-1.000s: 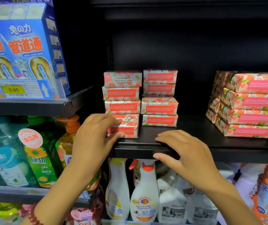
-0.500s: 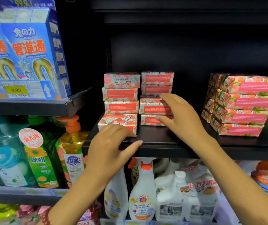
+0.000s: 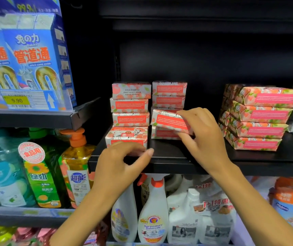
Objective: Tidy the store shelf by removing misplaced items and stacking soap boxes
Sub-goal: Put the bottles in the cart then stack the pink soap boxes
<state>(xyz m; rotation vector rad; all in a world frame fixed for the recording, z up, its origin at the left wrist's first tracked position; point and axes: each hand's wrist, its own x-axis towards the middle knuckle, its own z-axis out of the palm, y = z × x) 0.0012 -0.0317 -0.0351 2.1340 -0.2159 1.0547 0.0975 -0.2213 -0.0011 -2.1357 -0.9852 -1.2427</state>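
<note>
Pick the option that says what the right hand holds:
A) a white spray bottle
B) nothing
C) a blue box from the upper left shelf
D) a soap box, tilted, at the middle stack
D: the right hand pinches a soap box that sits tilted at the middle stack, above that stack's bottom box.

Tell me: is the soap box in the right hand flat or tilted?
Tilted: the soap box slants in the right hand, unlike level boxes above.
</note>
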